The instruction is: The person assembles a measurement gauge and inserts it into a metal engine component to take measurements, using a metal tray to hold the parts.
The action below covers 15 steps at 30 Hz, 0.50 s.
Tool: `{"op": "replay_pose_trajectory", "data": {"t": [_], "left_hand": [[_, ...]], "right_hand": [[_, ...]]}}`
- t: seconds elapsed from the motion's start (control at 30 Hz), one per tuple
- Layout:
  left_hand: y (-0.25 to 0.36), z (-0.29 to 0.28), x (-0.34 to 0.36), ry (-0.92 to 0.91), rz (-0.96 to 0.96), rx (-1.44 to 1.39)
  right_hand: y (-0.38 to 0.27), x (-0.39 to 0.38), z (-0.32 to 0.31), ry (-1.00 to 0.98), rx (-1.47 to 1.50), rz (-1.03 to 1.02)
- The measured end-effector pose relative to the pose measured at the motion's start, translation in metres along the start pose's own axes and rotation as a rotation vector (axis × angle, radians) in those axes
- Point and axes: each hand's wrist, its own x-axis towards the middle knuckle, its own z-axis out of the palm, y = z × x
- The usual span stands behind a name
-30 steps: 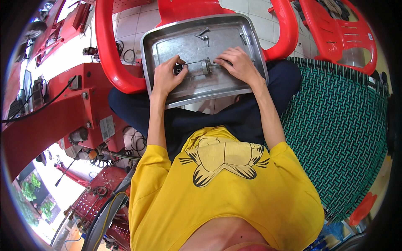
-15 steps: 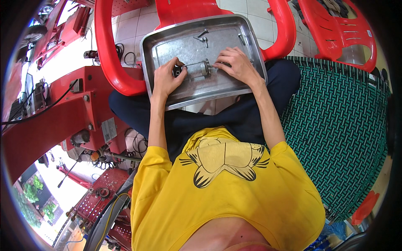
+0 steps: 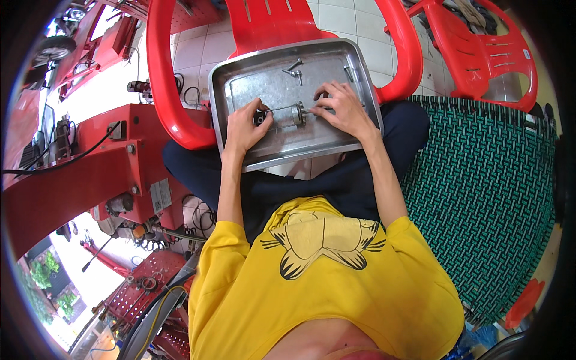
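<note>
A cylindrical metal assembly [image 3: 285,115], like a small motor with a round flange at its right end, lies sideways in a shallow steel tray [image 3: 252,78]. My left hand [image 3: 242,131] is closed round its left end, covering part of a dark end piece. At the flange end, my right hand [image 3: 347,113] pinches a thin metal rod [image 3: 309,111] between thumb and forefinger, the other fingers curled above. The rod lines up with the flange; whether they are joined I cannot tell. Beyond the assembly, small bolt-like metal parts [image 3: 294,68] lie on the tray floor.
Another slim metal part [image 3: 348,74] rests by the tray's right wall. The tray sits between the arms of a red plastic chair [image 3: 264,30], above my legs. A red machine frame [image 3: 141,141] stands left; a green woven seat [image 3: 480,192] is at right.
The whole view has shifted, so the tray and hands sit slightly lower in it. Both hands keep their places on the assembly and rod; the right fingers have moved only a little.
</note>
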Motion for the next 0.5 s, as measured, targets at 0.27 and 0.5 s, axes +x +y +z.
{"op": "replay_pose_trajectory", "data": {"t": [0.27, 0.5], "left_hand": [[0.0004, -0.0007, 0.0006, -0.011, -0.005, -0.008], [-0.0029, 0.002, 0.0007, 0.018, 0.034, -0.014]], "right_hand": [[-0.0018, 0.0007, -0.0001, 0.066, 0.026, -0.035], [-0.0038, -0.0001, -0.0029, 0.029, 0.02, -0.004]]}}
